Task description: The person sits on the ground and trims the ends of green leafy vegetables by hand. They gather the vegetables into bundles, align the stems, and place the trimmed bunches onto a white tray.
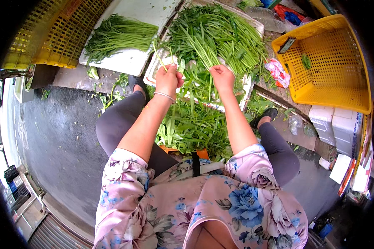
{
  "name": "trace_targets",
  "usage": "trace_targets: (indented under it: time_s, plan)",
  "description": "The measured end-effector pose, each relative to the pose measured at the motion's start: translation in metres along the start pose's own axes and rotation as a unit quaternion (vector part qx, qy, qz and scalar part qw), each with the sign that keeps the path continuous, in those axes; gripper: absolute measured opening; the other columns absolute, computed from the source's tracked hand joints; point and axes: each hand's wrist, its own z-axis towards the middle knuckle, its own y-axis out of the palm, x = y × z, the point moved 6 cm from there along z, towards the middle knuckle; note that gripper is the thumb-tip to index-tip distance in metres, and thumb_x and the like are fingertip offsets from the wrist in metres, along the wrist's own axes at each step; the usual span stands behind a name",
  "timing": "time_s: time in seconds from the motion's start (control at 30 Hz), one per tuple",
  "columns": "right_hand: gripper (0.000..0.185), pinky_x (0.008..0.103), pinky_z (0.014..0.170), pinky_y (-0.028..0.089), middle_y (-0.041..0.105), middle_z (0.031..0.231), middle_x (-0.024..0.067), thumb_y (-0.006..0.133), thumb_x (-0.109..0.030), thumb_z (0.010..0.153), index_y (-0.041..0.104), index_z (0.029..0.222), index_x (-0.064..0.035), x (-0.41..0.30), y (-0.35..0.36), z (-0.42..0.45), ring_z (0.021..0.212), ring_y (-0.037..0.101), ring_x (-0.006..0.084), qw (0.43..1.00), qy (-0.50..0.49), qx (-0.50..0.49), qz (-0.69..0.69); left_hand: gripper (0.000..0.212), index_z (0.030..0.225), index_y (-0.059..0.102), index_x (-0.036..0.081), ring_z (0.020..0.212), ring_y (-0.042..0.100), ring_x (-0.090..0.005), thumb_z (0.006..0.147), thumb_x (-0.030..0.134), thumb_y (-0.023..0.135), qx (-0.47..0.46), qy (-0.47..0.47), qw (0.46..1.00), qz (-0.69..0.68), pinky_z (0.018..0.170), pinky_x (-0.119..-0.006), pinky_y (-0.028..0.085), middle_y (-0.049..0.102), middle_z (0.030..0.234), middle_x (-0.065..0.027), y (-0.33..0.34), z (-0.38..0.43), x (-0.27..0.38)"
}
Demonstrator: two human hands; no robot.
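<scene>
My left hand, with a bangle at the wrist, pinches a thin pale-green stem between thumb and fingers. Close to it on the right, my right hand grips the lower ends of a few long stalks whose leaves point away from me. Beyond both hands lies a large heap of long-stemmed leafy greens on a white foam tray. A neater bunch of greens rests on a white foam board at the left. Loose leaves pile up between my knees.
Yellow plastic crates stand at the upper left. Another yellow crate tilts at the right, with a dark flat device at its rim. White foam boxes sit below that crate. Wet dark pavement stretches left, and plastic bottles lie at the back.
</scene>
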Motion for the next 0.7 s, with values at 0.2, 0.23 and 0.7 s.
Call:
trace_targets:
  time_s: [0.2,0.23,0.7]
  plan:
    - [0.015,0.0179,0.051,0.042,0.062,0.074,0.0023,0.067,-0.011,0.077,0.062,0.086,0.0003,-0.049,-0.003,-0.059,0.059,0.053,0.0061,0.955,0.103,-0.072,0.269,0.014,0.088,0.053,0.009,0.055,0.053,-0.0108,0.083,0.020,0.059,-0.007,-0.031,0.999,0.014,0.041,-0.022,0.035,0.056,0.069,-0.0014,0.000,-0.004,-0.006]
    - [0.015,0.0178,0.051,0.042,0.062,0.074,0.0023,0.068,-0.011,0.077,0.062,0.086,-0.0001,-0.052,-0.003,-0.066,0.060,0.053,0.0063,0.950,0.097,-0.072,0.289,0.014,0.088,0.053,0.009,0.057,0.054,-0.0110,0.083,0.020,0.060,0.001,-0.037,0.999,0.027,0.040,-0.022,0.034,0.058,0.071,-0.0021,0.004,-0.006,-0.008]
    - [0.011,0.0187,0.053,0.041,0.061,0.067,0.0008,0.065,-0.009,0.078,0.065,0.083,0.0005,-0.058,0.009,-0.092,0.058,0.052,0.0055,0.947,0.120,-0.115,0.274,0.014,0.090,0.059,0.009,0.068,0.058,-0.0095,0.082,0.020,0.062,-0.069,-0.001,0.995,0.067,0.040,-0.019,0.031,0.062,0.081,0.0001,0.026,-0.009,-0.012]
